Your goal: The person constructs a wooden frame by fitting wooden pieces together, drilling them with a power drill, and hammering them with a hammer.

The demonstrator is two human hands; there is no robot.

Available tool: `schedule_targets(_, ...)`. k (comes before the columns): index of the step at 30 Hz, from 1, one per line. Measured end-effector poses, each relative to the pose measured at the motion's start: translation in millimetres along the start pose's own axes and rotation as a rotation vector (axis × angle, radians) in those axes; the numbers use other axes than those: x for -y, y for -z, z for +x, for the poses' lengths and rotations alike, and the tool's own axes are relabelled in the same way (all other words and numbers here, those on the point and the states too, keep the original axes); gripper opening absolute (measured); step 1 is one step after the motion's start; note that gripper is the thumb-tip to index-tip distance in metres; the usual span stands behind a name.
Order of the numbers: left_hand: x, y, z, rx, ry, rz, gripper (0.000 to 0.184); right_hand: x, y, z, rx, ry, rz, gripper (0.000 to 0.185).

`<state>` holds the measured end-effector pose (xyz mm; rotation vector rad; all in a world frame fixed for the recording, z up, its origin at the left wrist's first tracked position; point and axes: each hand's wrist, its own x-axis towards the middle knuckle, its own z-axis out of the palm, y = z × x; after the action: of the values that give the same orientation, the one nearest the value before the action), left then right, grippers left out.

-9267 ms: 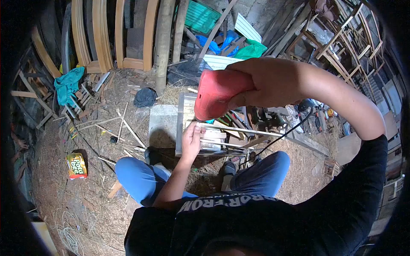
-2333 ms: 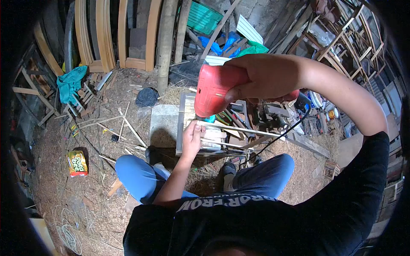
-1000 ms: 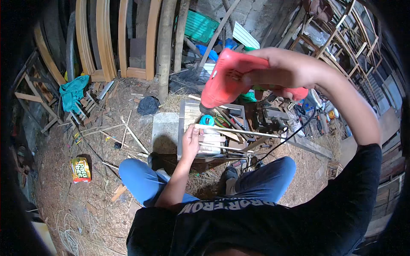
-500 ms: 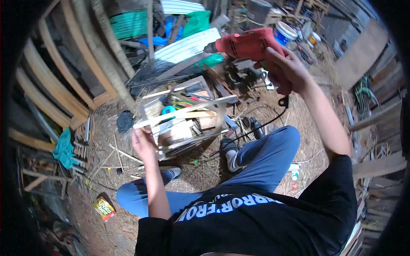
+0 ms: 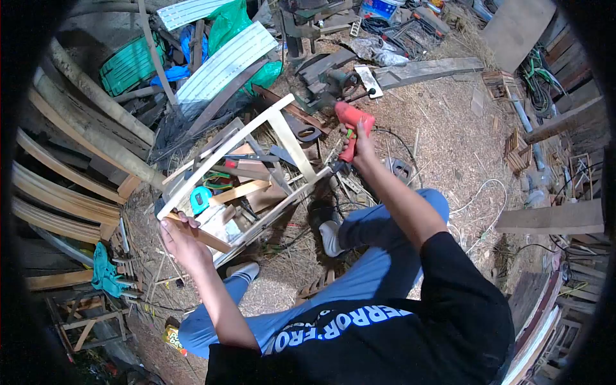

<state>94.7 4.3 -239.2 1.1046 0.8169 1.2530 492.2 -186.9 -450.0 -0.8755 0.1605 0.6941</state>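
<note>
My left hand (image 5: 185,245) grips a light wooden frame (image 5: 240,139) at its near left corner, fingers wrapped round the wood. The frame is tilted above a box of tools and wood pieces. In my right hand (image 5: 360,149) is a red corded drill (image 5: 351,117), held by its handle beyond the frame's right end. The drill's nose points away from me, so I cannot tell whether a bit is fitted. Below the frame lie a teal tape measure (image 5: 200,199) and a short wood strip (image 5: 241,191). A handsaw (image 5: 307,133) rests behind the frame's crossbar.
Curved timber frames (image 5: 61,212) lean along the left. White corrugated sheets (image 5: 224,67) and green plastic (image 5: 228,29) lie at the back left. A long plank (image 5: 430,72) sits on the straw-strewn ground. A yellow snack packet (image 5: 172,339) lies near my left leg.
My right hand has lowered the drill from high up to near the frame's right end and turned its nose away. The frame is tilted more steeply. The view has shifted.
</note>
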Motion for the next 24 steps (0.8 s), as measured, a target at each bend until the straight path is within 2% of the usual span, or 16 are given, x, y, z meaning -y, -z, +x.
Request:
schedule_targets(3, 16.3, -12.9, 3.8, 0.033, 0.013, 0.020, 0.032, -76.3, 62.8, 68.3, -0.133, -0.009, 0.239, 0.035)
schedule_targets(4, 19.8, -18.2, 3.5, 0.028, 0.022, 0.023, 0.033, -81.6, 62.9, 61.0, -0.198, -0.027, 0.306, 0.032)
schedule_targets(5, 22.8, -23.8, 3.6, 0.024, 0.033, 0.027, 0.033, -102.2, 86.1, 75.5, -0.267, -0.014, 0.220, 0.030)
schedule_targets(10, 39.0, -45.4, 11.3, 0.037, 0.107, -0.035, 0.033, -129.2, 116.9, 79.2, -0.116, -0.089, 0.457, 0.032)
schedule_targets(14, 53.4, -54.2, 19.6, 0.038, 0.154, -0.053, 0.034, -130.6, 130.0, 88.0, -0.192, -0.100, 0.308, 0.037)
schedule_targets(18, 65.9, -51.5, 26.5, -0.003, 0.160, -0.048, 0.033, -137.0, 138.9, 98.2, -0.218, -0.149, 0.399, 0.037)
schedule_targets(22, 68.8, -40.1, 32.7, -0.018, 0.157, -0.043, 0.034, -144.7, 159.9, 109.5, -0.129, -0.178, 0.476, 0.039)
schedule_targets(24, 69.9, -37.7, 33.1, -0.040, 0.167, -0.033, 0.034, -139.3, 154.9, 106.1, -0.178, -0.178, 0.434, 0.040)
